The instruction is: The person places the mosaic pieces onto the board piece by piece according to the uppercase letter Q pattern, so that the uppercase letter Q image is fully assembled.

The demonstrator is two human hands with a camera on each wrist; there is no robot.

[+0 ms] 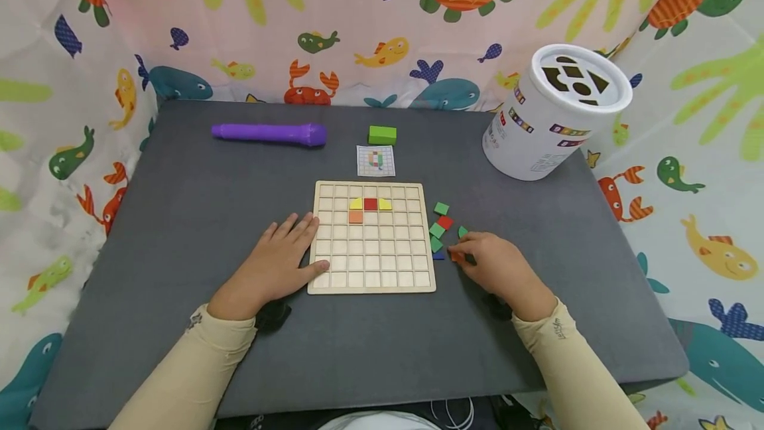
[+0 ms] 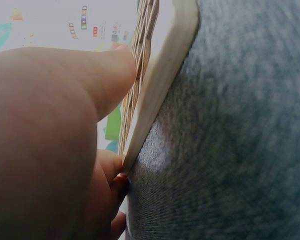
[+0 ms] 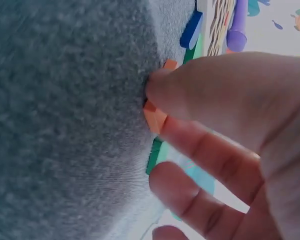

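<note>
My left hand (image 1: 280,261) lies with fingers spread on the left edge of a wooden grid board (image 1: 370,289); its thumb rests on the frame. On the board sit a red square tile (image 1: 370,204), an orange tile (image 1: 355,217) below left of it, and two yellow tiles (image 1: 384,204) flanking the red one. My right hand (image 1: 492,261), right of the board, pinches an orange tile (image 3: 155,119) at the tabletop between thumb and index finger; the thumb hides part of it. Several green tiles (image 1: 437,230), a red tile (image 1: 445,222) and a blue tile (image 1: 438,255) lie nearby.
Behind the board lies a small pattern card (image 1: 375,161) with a light green block (image 1: 382,135) at its top edge. A purple tube (image 1: 268,133) lies at the back left. A white bucket (image 1: 531,131) with a shape-cut lid stands at the back right.
</note>
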